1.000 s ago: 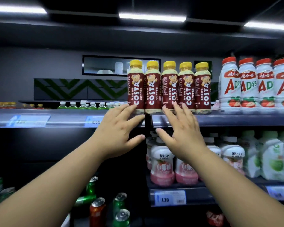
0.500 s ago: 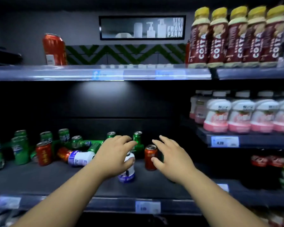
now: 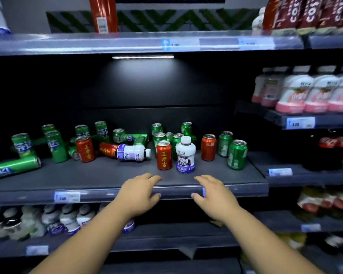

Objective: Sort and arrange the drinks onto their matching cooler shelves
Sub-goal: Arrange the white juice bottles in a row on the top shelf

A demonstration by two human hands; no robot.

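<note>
A jumble of drinks covers the middle shelf (image 3: 107, 175). Several green cans stand or lie there, one flat at the far left (image 3: 14, 166). Red cans stand among them (image 3: 164, 155) (image 3: 208, 146) (image 3: 85, 149). One white bottle with a purple label stands upright (image 3: 185, 154) near the shelf front; a second one lies on its side (image 3: 134, 152). My left hand (image 3: 140, 193) and my right hand (image 3: 213, 192) hover at the shelf's front edge, just below the upright bottle. Both have loosely spread fingers and hold nothing.
Above runs a shelf (image 3: 127, 43) with a red can (image 3: 103, 14) and brown Costa bottles (image 3: 309, 14) at right. Pink-bottomed white bottles (image 3: 305, 91) fill the right-hand shelf. White bottles (image 3: 48, 220) line the shelf below; dark cola bottles (image 3: 333, 149) stand at right.
My view dropped from the Costa bottle shelf to the mixed-drinks shelf. Both hands came down from the top shelf edge and now sit at the middle shelf's front, nearer to me than the cans.
</note>
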